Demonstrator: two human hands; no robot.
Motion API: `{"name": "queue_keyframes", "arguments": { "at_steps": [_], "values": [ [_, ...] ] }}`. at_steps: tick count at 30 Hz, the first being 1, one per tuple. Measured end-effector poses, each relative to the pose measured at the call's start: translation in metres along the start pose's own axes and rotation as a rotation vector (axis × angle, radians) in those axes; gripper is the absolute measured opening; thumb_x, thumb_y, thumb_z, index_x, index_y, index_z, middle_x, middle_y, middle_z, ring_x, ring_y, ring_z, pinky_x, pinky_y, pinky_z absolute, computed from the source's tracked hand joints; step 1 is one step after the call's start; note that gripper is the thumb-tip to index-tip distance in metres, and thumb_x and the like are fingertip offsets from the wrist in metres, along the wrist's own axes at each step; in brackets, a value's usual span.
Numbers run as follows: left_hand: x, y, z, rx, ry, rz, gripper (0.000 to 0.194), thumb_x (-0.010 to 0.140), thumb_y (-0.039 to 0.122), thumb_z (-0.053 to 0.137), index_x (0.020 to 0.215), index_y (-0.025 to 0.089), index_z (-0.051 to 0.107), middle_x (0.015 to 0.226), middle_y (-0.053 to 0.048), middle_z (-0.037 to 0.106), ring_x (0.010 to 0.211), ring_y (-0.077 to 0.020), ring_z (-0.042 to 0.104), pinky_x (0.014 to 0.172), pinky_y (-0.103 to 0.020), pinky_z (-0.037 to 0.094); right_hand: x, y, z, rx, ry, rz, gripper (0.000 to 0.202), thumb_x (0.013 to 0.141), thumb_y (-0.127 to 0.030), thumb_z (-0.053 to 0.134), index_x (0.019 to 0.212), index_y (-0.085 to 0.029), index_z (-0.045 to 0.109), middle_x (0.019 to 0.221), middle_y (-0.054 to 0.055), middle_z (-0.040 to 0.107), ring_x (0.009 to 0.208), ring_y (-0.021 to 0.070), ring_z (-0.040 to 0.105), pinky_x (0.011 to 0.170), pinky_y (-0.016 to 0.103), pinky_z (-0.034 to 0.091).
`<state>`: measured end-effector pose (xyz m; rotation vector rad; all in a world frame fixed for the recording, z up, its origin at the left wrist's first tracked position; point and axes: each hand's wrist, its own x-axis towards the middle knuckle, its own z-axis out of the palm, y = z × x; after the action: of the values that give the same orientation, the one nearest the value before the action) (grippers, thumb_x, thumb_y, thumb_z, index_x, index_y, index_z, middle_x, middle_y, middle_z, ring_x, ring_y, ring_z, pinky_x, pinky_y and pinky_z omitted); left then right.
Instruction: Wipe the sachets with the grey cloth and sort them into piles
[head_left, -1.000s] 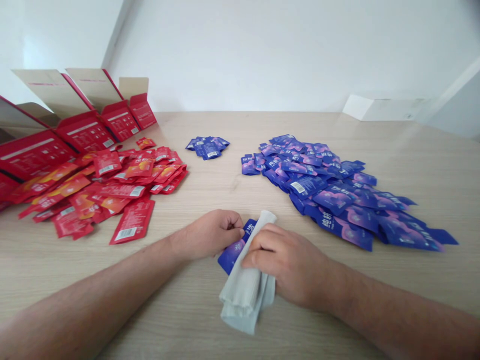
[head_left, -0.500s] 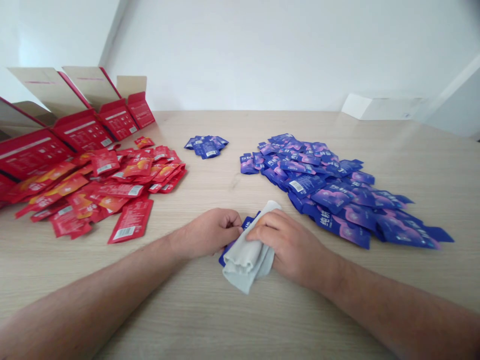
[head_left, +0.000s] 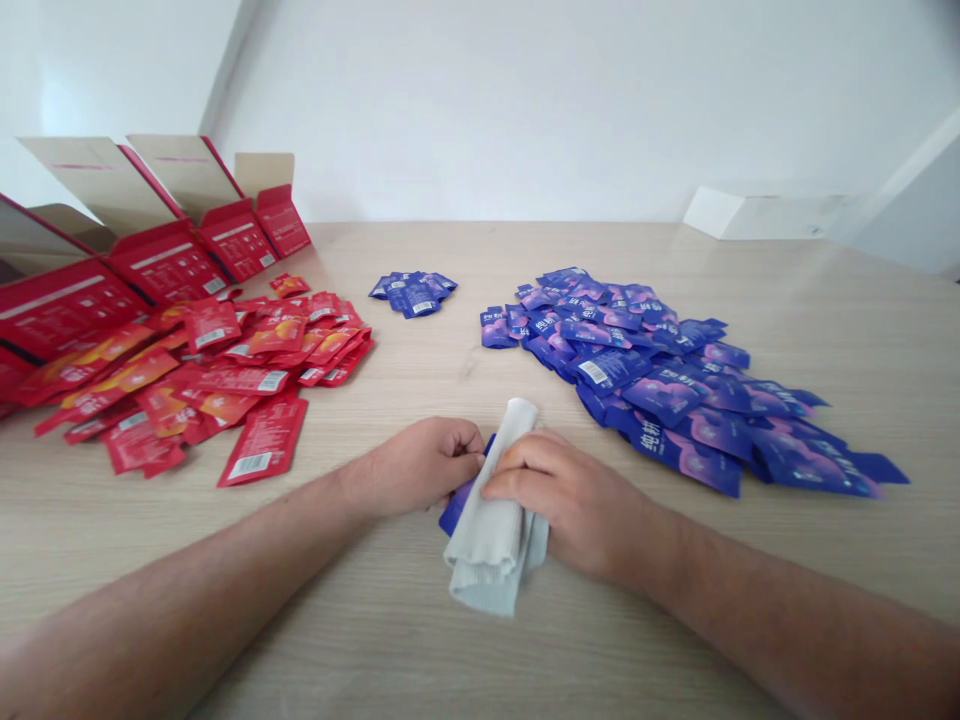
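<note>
Near the table's middle, my left hand (head_left: 431,465) is closed, its thumb and fingers pinching the left edge of a blue-purple packet (head_left: 454,510). A folded whitish cloth (head_left: 487,530) lies over most of that packet and hides it. My right hand (head_left: 570,490) grips the cloth from the right, fingers bent over its upper part. The cloth's lower end hangs loose in folds. A large pile of blue-purple packets (head_left: 667,390) lies to the right, beyond my right hand.
Red packets (head_left: 262,435) are heaped at the left, in front of open red boxes (head_left: 165,262). A small group of blue packets (head_left: 412,292) lies at the back middle. At the back right a white box (head_left: 757,215) stands by the wall.
My right hand and the cloth have shifted slightly left over the packet, and the cloth now covers more of it. My left hand stays in place.
</note>
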<state>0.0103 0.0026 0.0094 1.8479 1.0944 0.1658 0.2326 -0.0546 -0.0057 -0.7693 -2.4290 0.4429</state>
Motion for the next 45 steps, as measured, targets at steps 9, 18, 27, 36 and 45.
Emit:
{"name": "queue_keyframes", "arguments": {
  "at_steps": [9, 18, 27, 36, 45],
  "values": [
    [0.0001, -0.0006, -0.0002, -0.010, -0.009, -0.007, 0.016, 0.089, 0.033, 0.052, 0.081, 0.020, 0.057, 0.058, 0.007, 0.054, 0.047, -0.0081, 0.050, 0.042, -0.018, 0.036, 0.0001, 0.0025, 0.0008, 0.001, 0.009, 0.012, 0.029, 0.094, -0.011, 0.058, 0.120, -0.018, 0.067, 0.113, 0.010, 0.066, 0.109, 0.0240, 0.057, 0.099, 0.041, 0.049],
    [0.0000, -0.0008, 0.0001, -0.008, -0.006, -0.017, 0.017, 0.090, 0.034, 0.052, 0.081, 0.020, 0.056, 0.058, 0.007, 0.054, 0.047, -0.0082, 0.051, 0.040, -0.017, 0.036, -0.0001, 0.0013, -0.0010, 0.000, 0.011, 0.042, 0.030, 0.093, -0.009, 0.058, 0.120, -0.018, 0.067, 0.114, 0.010, 0.066, 0.109, 0.0241, 0.059, 0.099, 0.041, 0.050],
    [-0.0004, -0.0006, 0.0008, -0.025, 0.003, -0.012, 0.016, 0.088, 0.033, 0.053, 0.079, 0.020, 0.057, 0.056, 0.007, 0.054, 0.045, -0.0081, 0.051, 0.040, -0.017, 0.036, 0.0000, 0.0016, -0.0017, 0.007, 0.002, 0.060, 0.030, 0.093, -0.009, 0.060, 0.120, -0.018, 0.067, 0.115, 0.010, 0.066, 0.110, 0.0235, 0.058, 0.099, 0.040, 0.049],
    [0.0005, -0.0013, -0.0014, -0.071, -0.044, -0.038, 0.013, 0.087, 0.031, 0.052, 0.083, 0.020, 0.058, 0.058, 0.007, 0.056, 0.045, -0.0088, 0.054, 0.038, -0.017, 0.039, 0.0001, 0.0004, -0.0023, 0.003, 0.018, 0.052, 0.026, 0.094, -0.011, 0.058, 0.118, -0.017, 0.067, 0.114, 0.010, 0.066, 0.108, 0.0236, 0.059, 0.098, 0.039, 0.050],
    [0.0008, -0.0027, -0.0002, -0.059, -0.037, -0.042, 0.016, 0.088, 0.033, 0.052, 0.083, 0.020, 0.059, 0.057, 0.006, 0.056, 0.044, -0.0091, 0.054, 0.036, -0.016, 0.038, -0.0007, 0.0030, -0.0003, -0.008, 0.026, 0.060, 0.029, 0.093, -0.010, 0.060, 0.120, -0.018, 0.067, 0.116, 0.010, 0.067, 0.110, 0.0242, 0.059, 0.100, 0.041, 0.050]
  ]
}}
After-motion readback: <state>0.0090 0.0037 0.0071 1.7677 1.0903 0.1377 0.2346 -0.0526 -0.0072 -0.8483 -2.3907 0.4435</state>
